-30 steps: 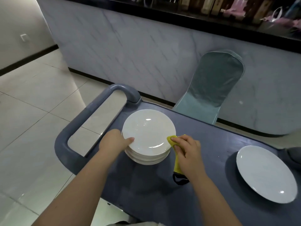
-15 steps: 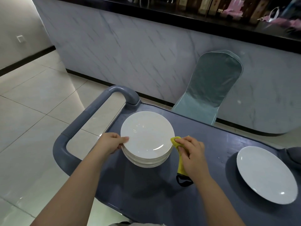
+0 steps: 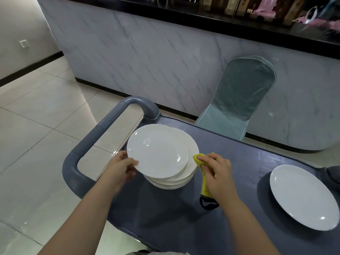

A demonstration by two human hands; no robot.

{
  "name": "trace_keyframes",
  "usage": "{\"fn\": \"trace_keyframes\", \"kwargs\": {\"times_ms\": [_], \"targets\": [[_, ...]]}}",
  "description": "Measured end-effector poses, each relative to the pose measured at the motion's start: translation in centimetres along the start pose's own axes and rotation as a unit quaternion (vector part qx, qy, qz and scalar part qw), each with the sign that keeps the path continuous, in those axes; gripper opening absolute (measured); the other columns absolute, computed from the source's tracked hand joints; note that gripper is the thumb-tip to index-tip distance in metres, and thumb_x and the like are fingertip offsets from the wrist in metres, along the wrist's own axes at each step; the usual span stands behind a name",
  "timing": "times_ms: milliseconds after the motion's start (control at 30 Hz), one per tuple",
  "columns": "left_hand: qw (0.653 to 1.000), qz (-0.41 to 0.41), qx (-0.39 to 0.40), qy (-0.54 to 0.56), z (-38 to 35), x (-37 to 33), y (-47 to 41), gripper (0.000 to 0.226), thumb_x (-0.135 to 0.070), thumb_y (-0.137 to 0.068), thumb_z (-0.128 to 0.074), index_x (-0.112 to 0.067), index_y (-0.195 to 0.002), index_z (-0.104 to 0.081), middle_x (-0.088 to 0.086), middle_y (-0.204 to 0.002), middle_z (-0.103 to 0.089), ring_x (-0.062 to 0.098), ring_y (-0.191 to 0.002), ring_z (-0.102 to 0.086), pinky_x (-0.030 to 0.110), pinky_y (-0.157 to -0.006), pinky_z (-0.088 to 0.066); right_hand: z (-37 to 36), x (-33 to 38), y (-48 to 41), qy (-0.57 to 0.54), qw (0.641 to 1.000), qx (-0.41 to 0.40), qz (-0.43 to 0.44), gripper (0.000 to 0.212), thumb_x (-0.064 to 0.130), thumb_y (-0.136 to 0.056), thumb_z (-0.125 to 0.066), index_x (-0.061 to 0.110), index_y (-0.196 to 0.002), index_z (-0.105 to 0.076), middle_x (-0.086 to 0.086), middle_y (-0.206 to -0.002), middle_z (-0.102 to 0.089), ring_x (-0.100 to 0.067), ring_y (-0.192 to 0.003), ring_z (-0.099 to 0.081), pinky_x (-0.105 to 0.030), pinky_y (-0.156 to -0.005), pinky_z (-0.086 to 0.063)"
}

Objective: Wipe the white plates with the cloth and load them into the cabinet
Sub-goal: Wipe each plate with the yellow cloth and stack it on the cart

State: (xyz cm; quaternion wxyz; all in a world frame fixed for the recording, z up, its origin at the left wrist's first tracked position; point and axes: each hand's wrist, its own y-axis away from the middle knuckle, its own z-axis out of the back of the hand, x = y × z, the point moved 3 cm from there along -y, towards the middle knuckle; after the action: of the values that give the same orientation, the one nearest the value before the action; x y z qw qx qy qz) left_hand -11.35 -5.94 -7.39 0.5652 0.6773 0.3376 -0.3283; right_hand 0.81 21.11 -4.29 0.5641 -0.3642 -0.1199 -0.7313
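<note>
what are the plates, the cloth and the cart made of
Plates: likely glazed ceramic or porcelain, glossy white with sharp glints. Cloth: soft yellow fabric, perhaps microfibre; it bunches in the right hand. Cart: looks like matte grey-blue moulded plastic, with a ribbed, rounded handle.

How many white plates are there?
At least 5: one top plate gripped by the left hand, at least three in the stack under it on the cart, one single plate alone at the right. The stack's rims overlap, so more may hide.
</note>
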Motion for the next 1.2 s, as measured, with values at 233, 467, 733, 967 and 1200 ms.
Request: {"fn": "trace_keyframes", "kwargs": {"times_ms": [233,467,733,967,1200], "targets": [[0.988,-0.118,-0.020,-0.103,-3.6,-6.0,1.4,0.018,-0.006,-0.095,-0.051,-0.022,-0.103,-0.055,0.010,-0.114,-0.063,0.030,-0.095,-0.066,0.032,-0.054,-0.058,0.3,0.3,-0.2,-0.005,1.000,-0.013,0.004,0.027,0.006,-0.092,-0.062,0.021,-0.112,-0.071,0.031,-0.107,-0.046,-0.009,-0.098,-0.034,0.000,-0.089,-0.024],[0.969,-0.173,0.016,-0.177,-8.2,-11.1,1.6,0.017,-0.009,-0.089,-0.057,-0.025,-0.092,-0.058,0.001,-0.098,-0.060,0.020,-0.090,-0.060,0.029,-0.049,-0.055,0.6,0.8,0.0,-0.013,0.999,-0.030,0.015,0.028,0.004,-0.091,-0.062,0.020,-0.113,-0.071,0.030,-0.109,-0.045,-0.015,-0.101,-0.037,-0.008,-0.090,-0.029],[0.987,-0.064,0.148,0.020,-3.0,-10.1,3.3,0.054,0.010,-0.087,-0.049,-0.027,-0.125,-0.059,0.006,-0.110,-0.070,0.023,-0.084,-0.072,0.037,-0.061,-0.059,4.4,0.9,0.0,-0.139,0.982,-0.126,-0.023,0.038,0.005,-0.092,-0.060,0.039,-0.110,-0.063,0.020,-0.117,-0.054,-0.019,-0.118,-0.049,-0.018,-0.099,-0.035],[0.963,-0.009,0.246,0.112,-10.4,-3.2,6.2,0.065,0.015,-0.085,-0.043,-0.030,-0.129,-0.059,0.008,-0.116,-0.068,0.032,-0.104,-0.063,0.047,-0.074,-0.059,2.5,9.1,-2.5,-0.020,0.993,-0.042,0.107,0.025,0.023,-0.092,-0.059,0.030,-0.115,-0.066,0.014,-0.124,-0.059,-0.012,-0.115,-0.042,-0.024,-0.102,-0.029],[0.963,0.001,0.240,0.121,-12.5,-2.0,5.8,0.069,0.015,-0.083,-0.041,-0.032,-0.130,-0.059,0.004,-0.112,-0.071,0.031,-0.102,-0.062,0.048,-0.076,-0.059,3.9,1.4,2.2,0.145,0.977,-0.032,0.152,0.033,0.028,-0.097,-0.047,0.030,-0.127,-0.061,0.011,-0.141,-0.049,-0.031,-0.110,-0.048,-0.042,-0.098,-0.039]]}}
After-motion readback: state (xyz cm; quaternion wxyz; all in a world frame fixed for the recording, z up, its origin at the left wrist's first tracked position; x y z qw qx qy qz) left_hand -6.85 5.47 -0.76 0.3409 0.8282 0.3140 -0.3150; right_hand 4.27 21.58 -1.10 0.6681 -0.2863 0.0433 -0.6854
